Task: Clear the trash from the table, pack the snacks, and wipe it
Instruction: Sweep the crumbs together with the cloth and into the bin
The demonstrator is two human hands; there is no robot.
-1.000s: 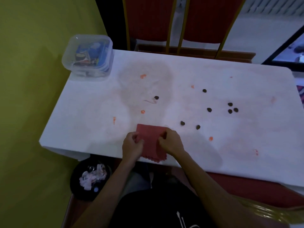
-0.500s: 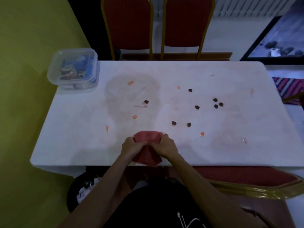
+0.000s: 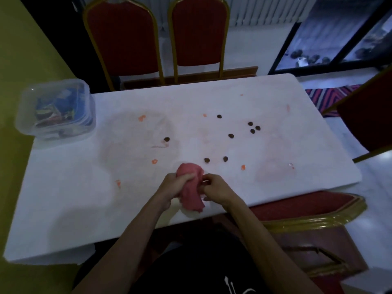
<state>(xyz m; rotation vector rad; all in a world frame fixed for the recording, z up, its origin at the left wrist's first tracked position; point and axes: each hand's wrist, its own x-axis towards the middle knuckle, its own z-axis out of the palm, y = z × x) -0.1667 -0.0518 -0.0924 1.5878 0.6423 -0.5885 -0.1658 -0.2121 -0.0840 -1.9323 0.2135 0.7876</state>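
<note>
Red cloth (image 3: 191, 188) bunched at the near edge of the table (image 3: 63, 198) | left hand (image 3: 177, 183) curled tight round its top; right hand (image 3: 216, 188) pinching its side, fingers bent | dark crumbs (image 3: 230, 136) and orange bits (image 3: 141, 118) scattered beyond | clear box (image 3: 55, 109) of snack packets at far-left corner, by the yellow wall

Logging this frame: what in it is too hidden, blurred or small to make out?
Head view: red cloth, bunched in the left hand and right hand; fingers hide its folds.
Head view: clear container contents, blurred behind its walls; only blue and dark shapes show.
Head view: dark bits on the table, too small and dim to identify.
</note>
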